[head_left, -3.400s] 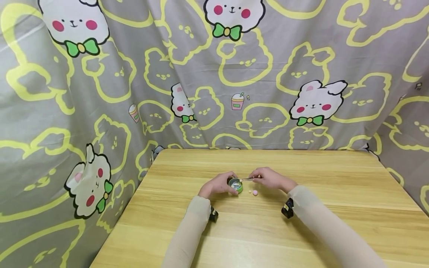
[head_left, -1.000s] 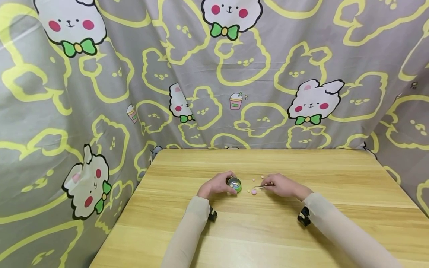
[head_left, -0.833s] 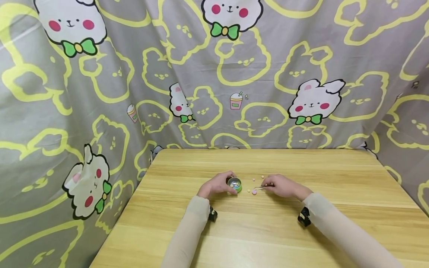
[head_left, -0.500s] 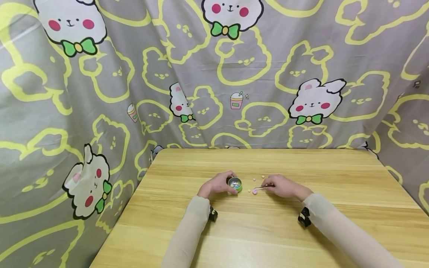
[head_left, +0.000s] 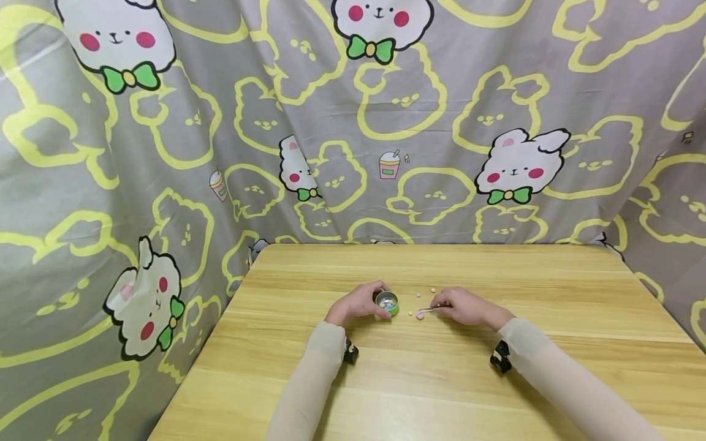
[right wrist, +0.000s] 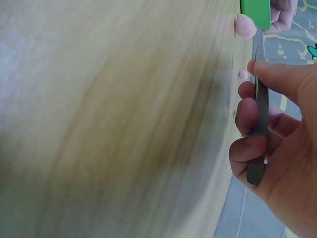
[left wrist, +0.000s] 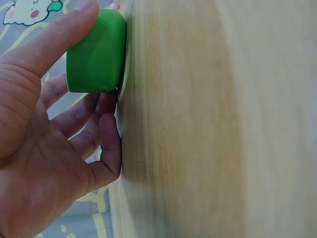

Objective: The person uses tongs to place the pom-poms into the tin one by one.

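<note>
My left hand (head_left: 361,301) grips the green tin (head_left: 393,310); my right fingers, closed round tweezers (right wrist: 262,114), put tips at the pink ball (head_left: 420,316) on the table (head_left: 386,398), near tin. Better straddle it low, squeeze lightly.

I can't read any txt, nos. or brands on my cams. Green tin (left wrist: 96,54): plain side in L wrist view. Tweezers (right wrist: 261,116): nothing legible. Curtain's (head_left: 331,110) pink drink-cup print (head_left: 389,164) has a green label patch (head_left: 388,172), too small to read.
</note>
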The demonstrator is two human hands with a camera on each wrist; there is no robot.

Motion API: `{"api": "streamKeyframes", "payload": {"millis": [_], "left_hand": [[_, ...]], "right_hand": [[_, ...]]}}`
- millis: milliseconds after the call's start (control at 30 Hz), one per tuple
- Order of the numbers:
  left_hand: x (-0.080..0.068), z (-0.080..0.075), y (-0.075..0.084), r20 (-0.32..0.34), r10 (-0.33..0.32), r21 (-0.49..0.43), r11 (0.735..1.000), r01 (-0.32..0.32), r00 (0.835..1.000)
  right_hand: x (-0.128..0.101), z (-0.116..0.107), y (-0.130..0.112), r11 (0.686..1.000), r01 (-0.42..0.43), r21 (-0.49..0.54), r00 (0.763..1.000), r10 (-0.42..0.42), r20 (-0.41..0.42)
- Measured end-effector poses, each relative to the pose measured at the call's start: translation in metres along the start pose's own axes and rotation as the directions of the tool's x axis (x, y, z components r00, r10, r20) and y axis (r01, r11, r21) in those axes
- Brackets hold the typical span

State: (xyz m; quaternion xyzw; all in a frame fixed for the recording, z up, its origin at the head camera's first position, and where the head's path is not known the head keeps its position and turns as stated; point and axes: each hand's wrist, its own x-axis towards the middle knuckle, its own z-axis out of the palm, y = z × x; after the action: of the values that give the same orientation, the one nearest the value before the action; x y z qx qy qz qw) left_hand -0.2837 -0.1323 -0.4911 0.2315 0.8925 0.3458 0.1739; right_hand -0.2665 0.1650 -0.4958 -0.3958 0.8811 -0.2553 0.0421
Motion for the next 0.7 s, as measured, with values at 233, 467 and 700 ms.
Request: {"api": "streamKeyframes", "payload": {"millis": [233, 467, 700], "left_hand": [[0.0005, 0.0007, -0.0002, -0.001, -0.002, -0.006, 1.000, 0.002, 1.000], [0.0023, 0.0001, -0.0013, 0.004, -0.003, -0.001, 1.000, 0.003, 1.000], [0.0026, -0.0001, -0.0032, 0.008, -0.005, -0.011, 1.000, 0.005, 1.000]], "right_hand": [[-0.0007, 0.0000, 0.0005, 1.000, 0.005, 0.019, 1.000, -0.005, 0.000], [0.0003, 0.0000, 0.0037, 0.999, -0.030, 0.043, 0.999, 0.030, -0.016], [-0.0019, -0.0056, 0.0037, 0.997, -0.050, 0.055, 0.998, 0.052, -0.031]]}}
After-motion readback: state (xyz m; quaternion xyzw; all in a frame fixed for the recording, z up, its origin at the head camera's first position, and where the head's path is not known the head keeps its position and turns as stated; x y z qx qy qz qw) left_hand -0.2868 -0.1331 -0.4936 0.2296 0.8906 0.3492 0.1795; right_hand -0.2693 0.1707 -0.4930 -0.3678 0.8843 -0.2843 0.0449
